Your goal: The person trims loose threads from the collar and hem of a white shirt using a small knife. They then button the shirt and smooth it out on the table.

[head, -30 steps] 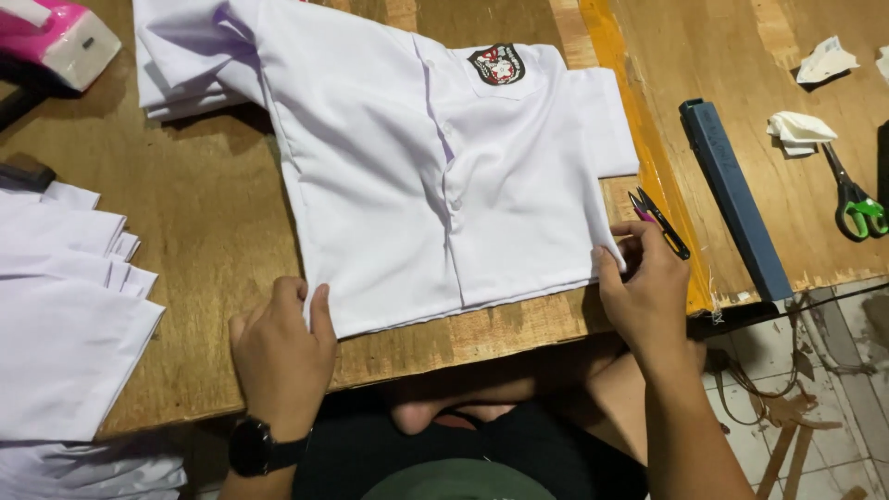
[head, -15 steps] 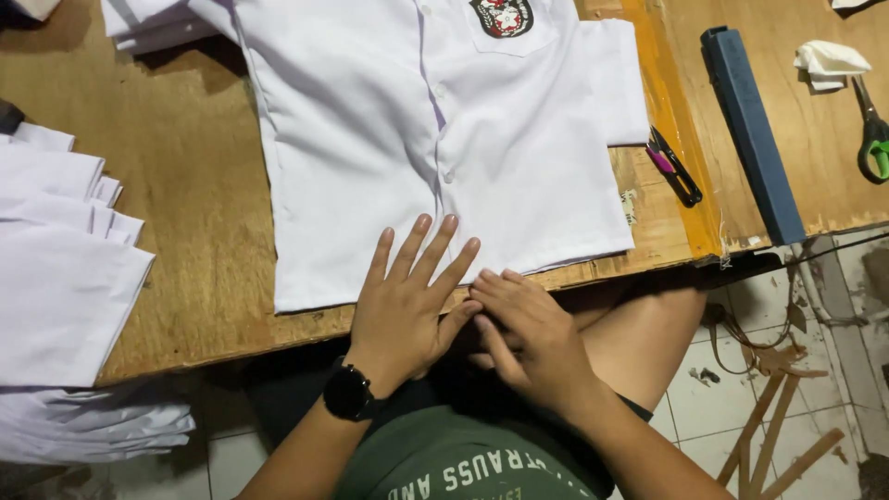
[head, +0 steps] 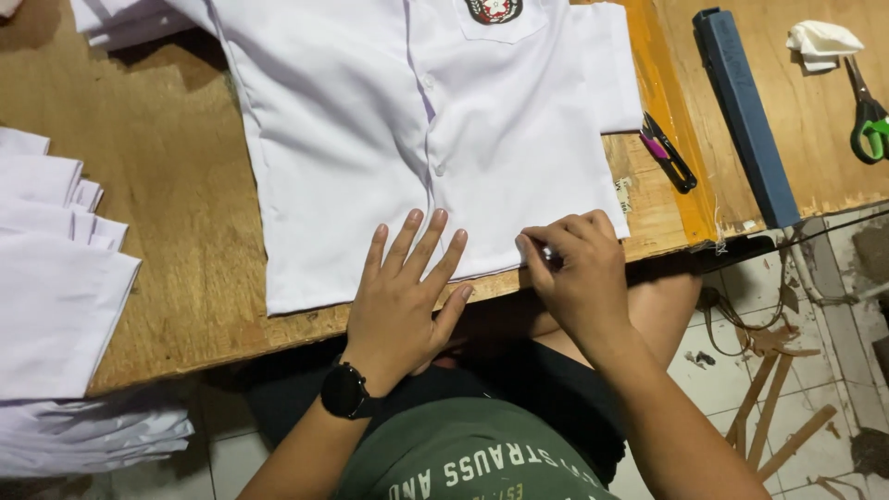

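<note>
Shirt [head: 389, 139] lies flat on the table [head: 176, 213], hem at the near edge. Left hand [head: 403, 296] rests flat on the hem; right hand [head: 579, 268] is just right of it, at the hem's right corner, curled around a small item I can't make out. Stack of folded cloth [head: 56, 278] sits left of the shirt, overhanging the table edge. Snips [head: 667, 153] lie just right of the shirt; a long bar [head: 745, 116] further right; scissors [head: 868, 116] and a crumpled scrap [head: 820, 42] at far right.
</note>
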